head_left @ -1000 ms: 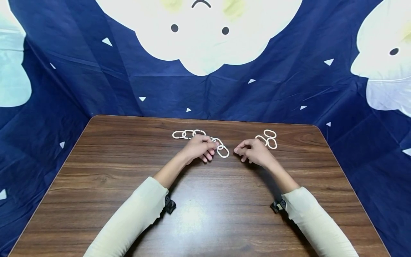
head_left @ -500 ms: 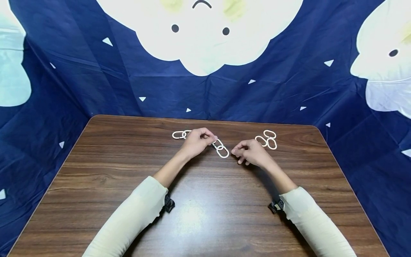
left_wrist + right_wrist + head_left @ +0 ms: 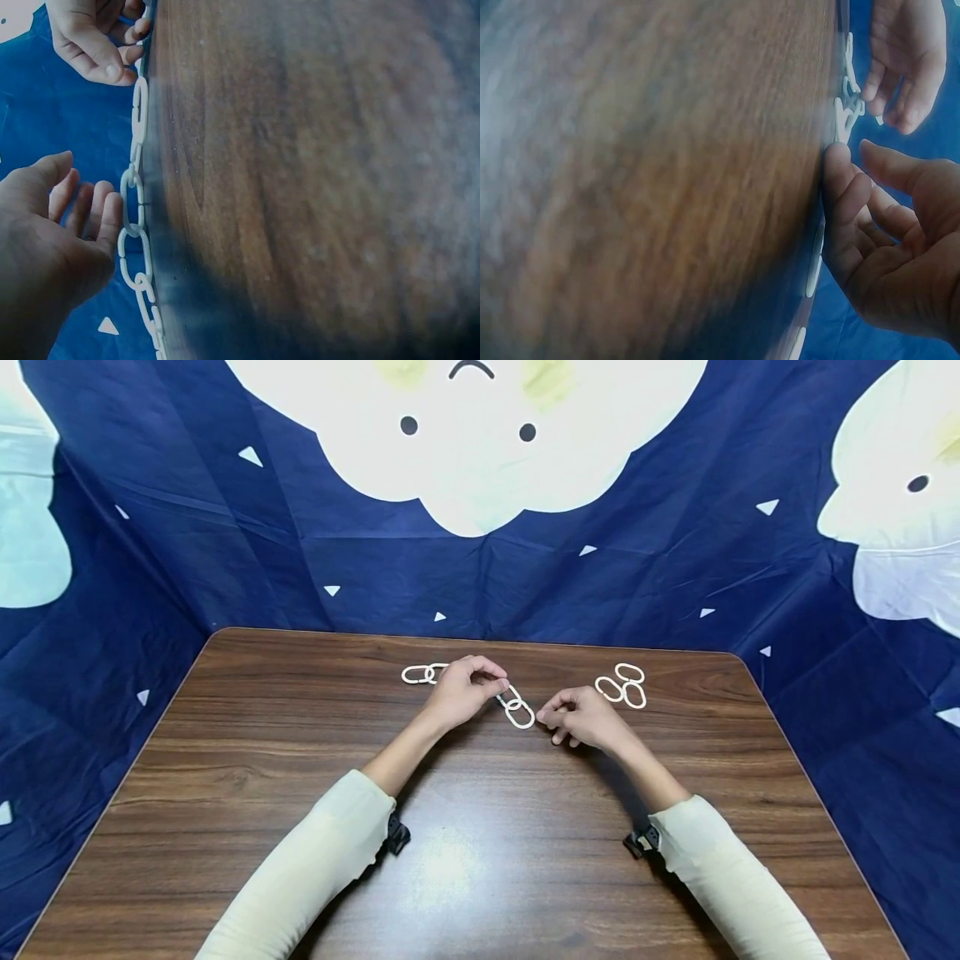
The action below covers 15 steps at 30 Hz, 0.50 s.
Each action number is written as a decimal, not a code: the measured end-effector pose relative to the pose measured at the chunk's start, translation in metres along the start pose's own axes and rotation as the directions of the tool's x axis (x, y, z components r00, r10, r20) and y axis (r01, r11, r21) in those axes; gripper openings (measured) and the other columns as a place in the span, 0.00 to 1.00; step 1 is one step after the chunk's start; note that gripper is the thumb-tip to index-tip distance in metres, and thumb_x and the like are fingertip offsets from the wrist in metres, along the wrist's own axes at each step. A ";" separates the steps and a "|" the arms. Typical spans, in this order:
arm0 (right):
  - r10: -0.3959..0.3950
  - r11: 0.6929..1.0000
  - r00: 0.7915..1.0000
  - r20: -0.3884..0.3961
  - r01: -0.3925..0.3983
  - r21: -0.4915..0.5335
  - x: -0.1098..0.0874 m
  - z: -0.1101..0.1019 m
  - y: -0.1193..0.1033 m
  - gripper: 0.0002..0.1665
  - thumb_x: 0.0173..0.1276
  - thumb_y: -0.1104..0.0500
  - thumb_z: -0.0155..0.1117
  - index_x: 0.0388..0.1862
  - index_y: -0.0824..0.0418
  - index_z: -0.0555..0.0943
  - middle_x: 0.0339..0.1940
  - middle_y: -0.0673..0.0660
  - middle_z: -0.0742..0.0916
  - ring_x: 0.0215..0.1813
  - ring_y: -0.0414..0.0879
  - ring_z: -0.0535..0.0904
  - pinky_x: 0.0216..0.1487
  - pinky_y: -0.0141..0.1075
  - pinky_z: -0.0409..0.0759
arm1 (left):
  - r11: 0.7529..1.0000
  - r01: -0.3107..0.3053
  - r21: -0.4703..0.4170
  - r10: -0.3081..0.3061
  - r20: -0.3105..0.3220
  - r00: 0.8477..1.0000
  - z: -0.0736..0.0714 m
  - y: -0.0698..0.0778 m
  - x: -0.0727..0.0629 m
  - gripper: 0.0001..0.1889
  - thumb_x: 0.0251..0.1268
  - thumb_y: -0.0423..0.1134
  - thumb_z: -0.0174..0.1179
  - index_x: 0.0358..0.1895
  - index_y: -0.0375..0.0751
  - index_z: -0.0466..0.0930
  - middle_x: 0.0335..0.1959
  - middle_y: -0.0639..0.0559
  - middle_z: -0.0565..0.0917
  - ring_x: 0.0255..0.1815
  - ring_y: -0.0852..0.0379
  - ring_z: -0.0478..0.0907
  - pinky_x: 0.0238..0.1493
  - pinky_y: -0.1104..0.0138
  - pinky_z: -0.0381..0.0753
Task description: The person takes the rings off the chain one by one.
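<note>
1. Chain (image 3: 514,703) of pale oval links lies on a brown table (image 3: 225,827), near its far edge. Its left end runs roughly level; in the head view its middle is hidden by the left hand (image 3: 461,693). Its right end slants toward the viewer.
2. The left hand hovers over the chain's middle. In the left wrist view its fingers bend loosely, thumb apart, with nothing seen in them; whether a fingertip touches the chain, I cannot tell.
3. The right end of the chain lies between the two hands. The step in hand appears to be working on this end, perhaps setting or joining its last link.
4. The right hand (image 3: 581,717) is at that last link. Thumb and forefinger make a narrow gap, apparently holding nothing; contact is unclear.
5. Three loose links (image 3: 627,684) lie close together, rightmost and just beyond that hand. If the end link is properly joined, the next move likely calls for bringing one over; if not, for a gentle pinch there.
</note>
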State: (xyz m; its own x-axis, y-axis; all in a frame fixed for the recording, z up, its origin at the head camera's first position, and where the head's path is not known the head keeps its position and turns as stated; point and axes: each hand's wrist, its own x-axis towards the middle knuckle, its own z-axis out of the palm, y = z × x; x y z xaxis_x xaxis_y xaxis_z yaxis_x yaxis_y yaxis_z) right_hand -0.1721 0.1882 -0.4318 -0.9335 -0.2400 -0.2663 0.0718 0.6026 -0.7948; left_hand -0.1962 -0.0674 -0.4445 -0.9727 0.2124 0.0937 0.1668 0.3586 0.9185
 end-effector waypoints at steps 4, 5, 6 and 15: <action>-0.008 1.000 1.000 0.005 0.008 0.009 0.001 0.001 0.000 0.11 0.80 0.56 0.75 0.47 0.64 0.91 0.30 0.55 0.91 0.28 0.43 0.88 0.26 0.35 0.83 | 1.000 -0.017 -0.011 0.017 -0.001 1.000 0.001 -0.001 0.000 0.12 0.76 0.37 0.73 0.55 0.35 0.92 0.51 0.44 0.92 0.49 0.53 0.88 0.53 0.68 0.85; -0.009 1.000 1.000 0.004 0.009 0.012 0.001 0.002 0.000 0.11 0.79 0.56 0.75 0.47 0.65 0.91 0.30 0.55 0.92 0.28 0.43 0.88 0.26 0.34 0.83 | 1.000 -0.021 -0.007 0.021 -0.001 1.000 0.001 -0.001 0.000 0.12 0.76 0.36 0.73 0.56 0.34 0.92 0.52 0.44 0.93 0.51 0.52 0.89 0.55 0.65 0.86; -0.010 1.000 1.000 0.004 0.010 0.014 0.001 0.002 0.000 0.11 0.79 0.56 0.75 0.47 0.65 0.92 0.30 0.55 0.92 0.28 0.43 0.88 0.26 0.34 0.83 | 1.000 -0.023 -0.002 0.023 0.001 1.000 0.001 -0.001 0.000 0.12 0.76 0.36 0.73 0.56 0.35 0.92 0.53 0.43 0.94 0.53 0.50 0.90 0.58 0.62 0.86; -0.007 1.000 1.000 0.005 0.007 0.014 0.003 0.003 -0.001 0.11 0.79 0.56 0.75 0.47 0.64 0.92 0.32 0.56 0.92 0.28 0.42 0.88 0.26 0.34 0.83 | 0.988 -0.066 0.140 0.059 0.059 0.997 0.003 -0.016 0.010 0.16 0.75 0.42 0.73 0.60 0.44 0.93 0.71 0.42 0.90 0.83 0.44 0.78 0.89 0.48 0.69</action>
State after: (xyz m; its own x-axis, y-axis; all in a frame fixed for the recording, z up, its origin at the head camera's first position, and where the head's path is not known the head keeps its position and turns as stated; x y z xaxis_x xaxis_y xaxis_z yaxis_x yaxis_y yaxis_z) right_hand -0.1737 0.1841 -0.4334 -0.9321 -0.2482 -0.2639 0.0704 0.5904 -0.8040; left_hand -0.2084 -0.0681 -0.4599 -0.9500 0.2865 0.1245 0.2520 0.4676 0.8472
